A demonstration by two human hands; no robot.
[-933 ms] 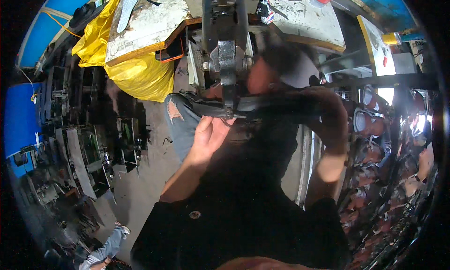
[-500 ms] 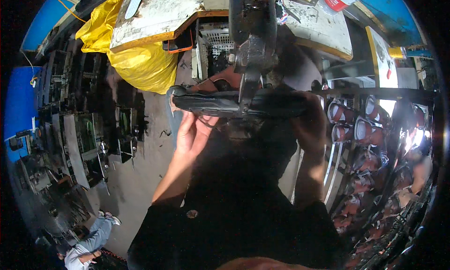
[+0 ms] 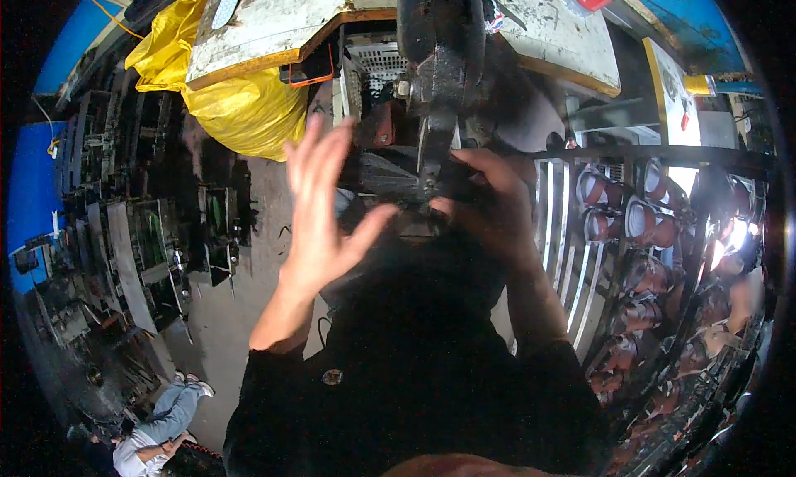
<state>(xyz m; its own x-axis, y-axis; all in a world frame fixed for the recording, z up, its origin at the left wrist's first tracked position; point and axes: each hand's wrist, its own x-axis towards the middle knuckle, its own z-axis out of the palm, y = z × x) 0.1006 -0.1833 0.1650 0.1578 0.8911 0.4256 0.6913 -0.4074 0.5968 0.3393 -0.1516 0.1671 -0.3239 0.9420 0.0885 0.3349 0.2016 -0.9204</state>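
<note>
Left hand is up in the air, palm open, fingers spread and holding nothing; it sits just left of the dark flat workpiece and I can't tell if the thumb tip touches it. Right hand is curled closed around the right end of that workpiece, gripping it directly under the black machine head. The workpiece lies roughly level across the view centre, below the machine's vertical bar, which comes down onto or just in front of it; exact contact is blurred. Behind the machine: a worn white tabletop with an orange-brown edge, a second white slab on the right. Yellow plastic sheet or bag hangs off the left tabletop edge. A white perforated crate sits under the tabletop, near the machine column. Right side: a metal rack stacked with rows of brown rounded pieces with pale faces. Left side: dark metal frames standing on the concrete floor. Lower left, another person is low down on the floor, well apart. Dark sleeves cover both forearms.
</note>
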